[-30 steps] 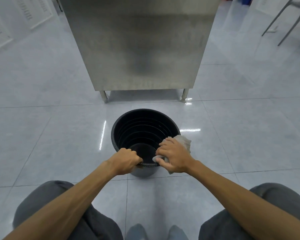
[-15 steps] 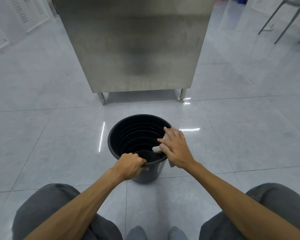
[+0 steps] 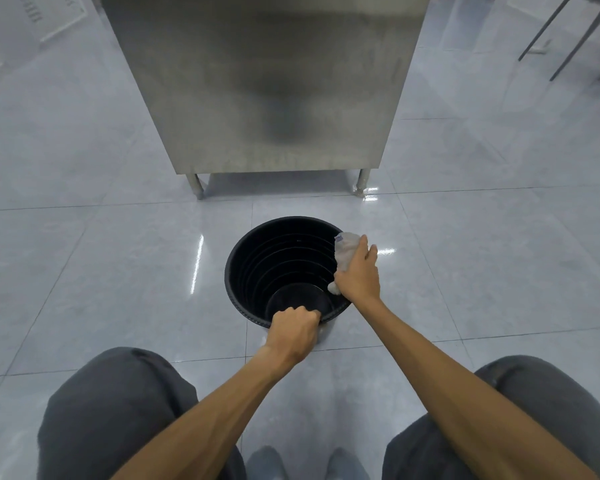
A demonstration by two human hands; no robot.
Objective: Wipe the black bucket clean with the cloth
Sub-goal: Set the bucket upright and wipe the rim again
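Your right hand (image 3: pixel 357 275) presses a pale cloth (image 3: pixel 345 252) against the right rim of the black bucket (image 3: pixel 257 265), the grip closed around the cloth. Your left hand (image 3: pixel 295 329) holds the near rim in a tight fist. The bucket stands upright on the glossy tiled floor (image 3: pixel 118 271) between your knees and a steel cabinet (image 3: pixel 264 81) beyond it.

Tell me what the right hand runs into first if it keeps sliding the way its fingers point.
The right hand points away from the person, along the black bucket's right rim, pressing the cloth. Straight on, likely only bare tiled floor, then the steel cabinet's leg; depth is uncertain.
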